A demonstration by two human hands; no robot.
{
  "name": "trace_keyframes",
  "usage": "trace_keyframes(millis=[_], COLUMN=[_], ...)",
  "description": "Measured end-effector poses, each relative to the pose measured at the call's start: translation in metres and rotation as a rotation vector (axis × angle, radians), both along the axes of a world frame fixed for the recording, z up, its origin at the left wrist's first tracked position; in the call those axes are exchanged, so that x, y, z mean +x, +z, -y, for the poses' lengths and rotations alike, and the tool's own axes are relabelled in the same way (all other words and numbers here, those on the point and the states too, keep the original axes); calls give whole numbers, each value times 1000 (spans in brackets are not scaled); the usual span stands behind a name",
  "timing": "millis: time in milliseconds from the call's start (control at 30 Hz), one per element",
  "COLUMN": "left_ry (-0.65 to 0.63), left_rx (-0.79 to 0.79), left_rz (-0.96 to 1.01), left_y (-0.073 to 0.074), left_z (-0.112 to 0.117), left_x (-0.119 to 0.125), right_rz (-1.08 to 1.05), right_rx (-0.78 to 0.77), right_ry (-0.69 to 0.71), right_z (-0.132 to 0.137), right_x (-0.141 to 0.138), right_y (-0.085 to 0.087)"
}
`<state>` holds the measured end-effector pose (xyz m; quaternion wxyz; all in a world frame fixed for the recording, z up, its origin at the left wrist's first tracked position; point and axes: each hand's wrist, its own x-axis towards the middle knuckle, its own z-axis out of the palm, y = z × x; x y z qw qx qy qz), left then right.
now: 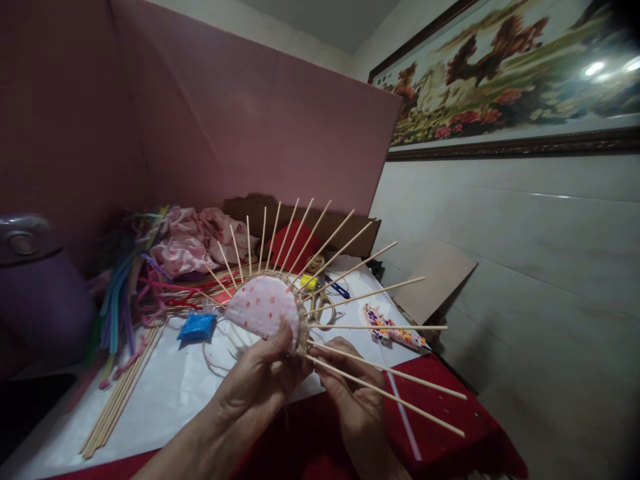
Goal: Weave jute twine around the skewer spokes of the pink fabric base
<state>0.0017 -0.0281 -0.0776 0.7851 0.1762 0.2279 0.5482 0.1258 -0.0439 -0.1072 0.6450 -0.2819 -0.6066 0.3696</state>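
My left hand [267, 373] grips a half-round piece covered in pale dotted fabric [263, 303], its thumb pressed on the front and its fingers behind. Brown twine [301, 327] runs along the curved edge. Thin wooden sticks [370, 290] fan outward from that edge, upward and to the right. Close beside the lower right end of the edge is my right hand [353, 383], fingers closed in a pinch near the lowest sticks. What those fingertips hold is hidden.
White sheeting and red cloth [440, 393] cover the table. Around lie scissors [325, 310], a blue packet [197, 327], loose sticks [123, 393], fuzzy coloured stems [120, 300], crumpled pink fabric [190, 240] and a dotted scrap [393, 327]. A purple container [45, 300] stands left.
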Motion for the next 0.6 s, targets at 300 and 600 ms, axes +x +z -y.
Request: trace_keyframes(millis=[300,600], left_ry=[-23,-13], left_rx=[23,-8], left_rz=[-9,-1], left_y=[1,4], left_z=[3,4], left_x=[1,1], right_rz=[-60,-41], right_rx=[5,-13], right_ry=[-25,-47], right_z=[-2,1], right_x=[-3,-3], right_y=[-3,0])
